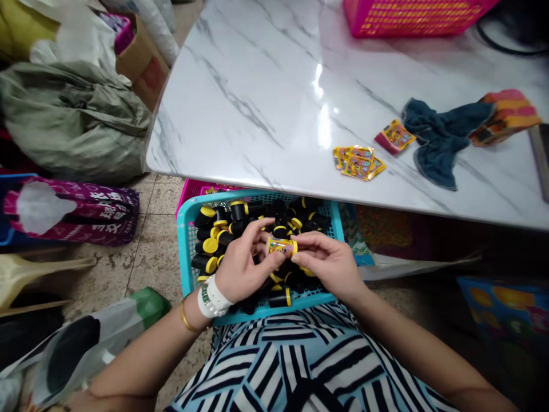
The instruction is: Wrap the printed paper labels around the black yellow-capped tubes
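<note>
My left hand (246, 257) is closed round a small canister (281, 247) wrapped in a yellow printed label. The fingers of my right hand (328, 260) pinch the canister's right end, where a yellow cap shows. Both hands are over a turquoise basket (184, 246) on my lap. In it lie many black canisters (237, 212) with yellow caps, jumbled and without labels. On the table, beyond my hands, is a fanned pile of yellow printed labels (355, 162). A folded stack of similar labels (395, 136) sits to its right.
The white marbled table (240, 103) has its front edge just beyond the basket. On it are a dark blue cloth (446, 134), an orange checked cloth (506, 117) and a pink basket (412, 20). Bags, including a grey-green sack (72, 120), crowd the floor at left.
</note>
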`<action>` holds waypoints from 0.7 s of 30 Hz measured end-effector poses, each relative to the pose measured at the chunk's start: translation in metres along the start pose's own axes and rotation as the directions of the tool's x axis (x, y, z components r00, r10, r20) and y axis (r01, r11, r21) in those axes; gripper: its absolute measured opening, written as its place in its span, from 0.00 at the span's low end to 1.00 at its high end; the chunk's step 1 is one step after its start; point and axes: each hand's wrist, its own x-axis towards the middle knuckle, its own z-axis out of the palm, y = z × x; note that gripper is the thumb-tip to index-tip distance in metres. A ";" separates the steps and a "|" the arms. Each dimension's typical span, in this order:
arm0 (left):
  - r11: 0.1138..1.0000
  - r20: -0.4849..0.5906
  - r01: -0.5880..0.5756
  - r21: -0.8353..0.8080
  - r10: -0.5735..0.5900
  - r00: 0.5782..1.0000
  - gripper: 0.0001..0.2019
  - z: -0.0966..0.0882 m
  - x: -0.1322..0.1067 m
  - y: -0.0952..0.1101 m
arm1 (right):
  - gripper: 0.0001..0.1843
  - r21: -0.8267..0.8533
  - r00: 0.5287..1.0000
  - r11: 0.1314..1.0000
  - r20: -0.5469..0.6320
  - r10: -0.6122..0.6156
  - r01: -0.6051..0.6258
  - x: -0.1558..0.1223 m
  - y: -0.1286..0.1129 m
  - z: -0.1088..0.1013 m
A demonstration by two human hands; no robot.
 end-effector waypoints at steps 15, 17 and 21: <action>0.954 -0.028 -0.227 0.198 0.237 0.971 0.12 0.010 -0.015 0.006 | 0.13 -0.202 0.947 0.926 0.018 -0.321 0.318 -0.014 -0.004 -0.001; 0.910 -0.002 -0.327 0.255 0.339 0.941 0.13 0.010 -0.016 0.003 | 0.12 -0.069 0.991 0.989 0.006 -0.131 0.131 -0.015 -0.002 -0.002; 0.876 0.059 -0.402 0.267 0.402 0.914 0.14 0.009 -0.016 -0.005 | 0.14 0.055 0.981 0.983 0.092 0.169 -0.175 -0.015 0.003 -0.001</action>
